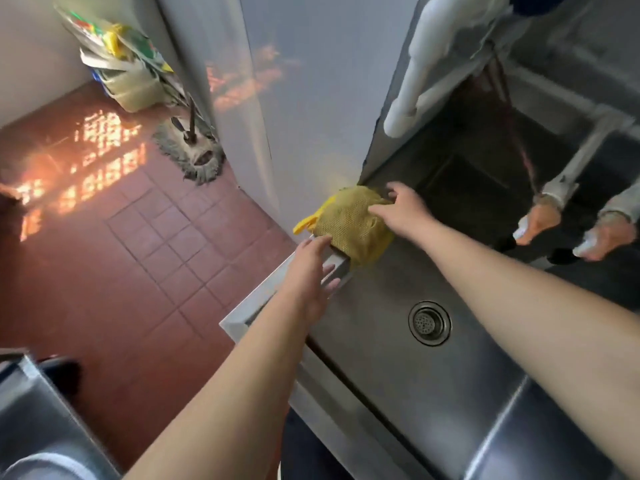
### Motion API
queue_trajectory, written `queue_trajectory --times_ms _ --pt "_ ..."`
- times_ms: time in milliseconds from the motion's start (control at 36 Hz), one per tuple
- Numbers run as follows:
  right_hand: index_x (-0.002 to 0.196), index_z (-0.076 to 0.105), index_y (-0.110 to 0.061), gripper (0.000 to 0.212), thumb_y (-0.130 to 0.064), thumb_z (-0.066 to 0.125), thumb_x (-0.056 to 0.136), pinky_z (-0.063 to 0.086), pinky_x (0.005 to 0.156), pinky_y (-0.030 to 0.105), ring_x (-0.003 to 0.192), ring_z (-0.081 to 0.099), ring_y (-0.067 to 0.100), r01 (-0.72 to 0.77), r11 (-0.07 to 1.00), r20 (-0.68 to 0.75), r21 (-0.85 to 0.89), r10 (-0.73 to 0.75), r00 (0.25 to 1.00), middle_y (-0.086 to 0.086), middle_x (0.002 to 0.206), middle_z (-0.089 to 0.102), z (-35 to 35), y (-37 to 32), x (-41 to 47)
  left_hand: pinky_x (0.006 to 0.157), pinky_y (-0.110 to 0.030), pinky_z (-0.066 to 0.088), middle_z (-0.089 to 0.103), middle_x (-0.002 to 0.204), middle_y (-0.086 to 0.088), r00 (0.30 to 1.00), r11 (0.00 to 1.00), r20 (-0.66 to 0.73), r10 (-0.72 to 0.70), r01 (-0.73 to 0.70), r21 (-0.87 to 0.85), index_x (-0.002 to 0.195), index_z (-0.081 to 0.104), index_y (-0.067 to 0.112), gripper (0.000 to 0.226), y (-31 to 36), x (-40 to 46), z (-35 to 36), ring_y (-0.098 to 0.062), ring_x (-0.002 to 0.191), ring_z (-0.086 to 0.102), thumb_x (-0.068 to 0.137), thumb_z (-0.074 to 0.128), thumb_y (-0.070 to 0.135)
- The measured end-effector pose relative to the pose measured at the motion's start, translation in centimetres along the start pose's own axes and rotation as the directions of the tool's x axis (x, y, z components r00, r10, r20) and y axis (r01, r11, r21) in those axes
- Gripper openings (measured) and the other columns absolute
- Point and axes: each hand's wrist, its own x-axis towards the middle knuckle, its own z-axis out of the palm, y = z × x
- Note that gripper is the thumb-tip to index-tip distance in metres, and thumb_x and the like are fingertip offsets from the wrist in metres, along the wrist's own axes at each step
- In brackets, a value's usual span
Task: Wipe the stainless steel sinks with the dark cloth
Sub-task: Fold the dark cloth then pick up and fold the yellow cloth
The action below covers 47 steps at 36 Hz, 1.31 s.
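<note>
No brand, label or legible writing can be made out; the printing on the bags is blurred.

Containers: the stainless steel sink (398, 375) holds a round drain strainer (429, 323) in its floor. A second steel basin (485, 174) lies beyond it, dark inside; its contents cannot be determined. Against the wall, a pale sack (135, 88) stands upright, stuffed with folded printed bags (114, 39) in green, yellow and white.

Cloth: the only cloth in view is a yellow mesh cloth (349, 226), bunched into a mound. It sits on the far left corner of the near sink, draped over the rim and touching the steel panel (304, 98) behind it. No dark cloth can be identified.

Right hand (401, 206): palm down on the right side of the mesh cloth, fingers spread and slightly bent over its top. Contact is visible; a closed grasp is not.

Left hand (311, 271): fingers straight, resting on the sink's left rim (263, 299) just beside the cloth. It holds nothing.

Other items: a white pipe (415, 71) hangs above the far basin. A string mop head (194, 154) lies on the red tiled floor (138, 254), near the sack. A second person's two hands (575, 230) appear at the right edge, each holding a small white object that is too blurred to name.
</note>
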Motion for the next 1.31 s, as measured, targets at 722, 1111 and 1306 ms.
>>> queue_trajectory --times_ms 722,1111,1306 --pt "0.099 0.069 0.005 0.028 -0.010 0.079 0.078 0.046 0.072 0.027 0.085 0.059 0.020 -0.161 0.973 0.135 0.163 0.140 0.981 0.011 0.091 0.067 -0.5 -1.8 -1.1 0.044 -0.014 0.052 0.062 0.070 0.004 0.995 1.000 -0.098 0.010 -0.009 0.017 0.091 0.067 0.014 0.012 2.5 2.6 -0.4 -0.003 0.036 0.044 0.087 0.067 0.003" --pt "0.086 0.074 -0.012 0.012 -0.001 0.073 0.080 0.049 0.078 0.019 0.087 0.068 0.014 -0.161 0.732 0.014 0.663 0.202 0.979 0.000 0.086 0.076 3.4 -0.4 -13.9 0.071 -0.017 0.054 0.074 0.090 0.003 0.907 0.836 0.196 0.373 -0.420 0.353 0.112 0.065 0.024 0.033 2.2 -1.6 -7.7 -0.011 0.088 0.072 0.085 0.072 0.006" --pt "0.098 0.075 -0.013 0.018 -0.014 0.077 0.080 0.053 0.098 0.038 0.107 0.067 0.022 0.094 0.743 -0.385 0.663 0.230 0.894 0.006 0.114 0.071 6.5 -2.0 -23.1 0.082 -0.030 0.058 0.066 0.106 0.000 0.738 0.552 0.499 0.454 -0.673 0.493 0.114 0.058 0.048 0.043 3.1 -7.1 -10.2 -0.015 0.098 0.065 0.087 0.074 0.018"
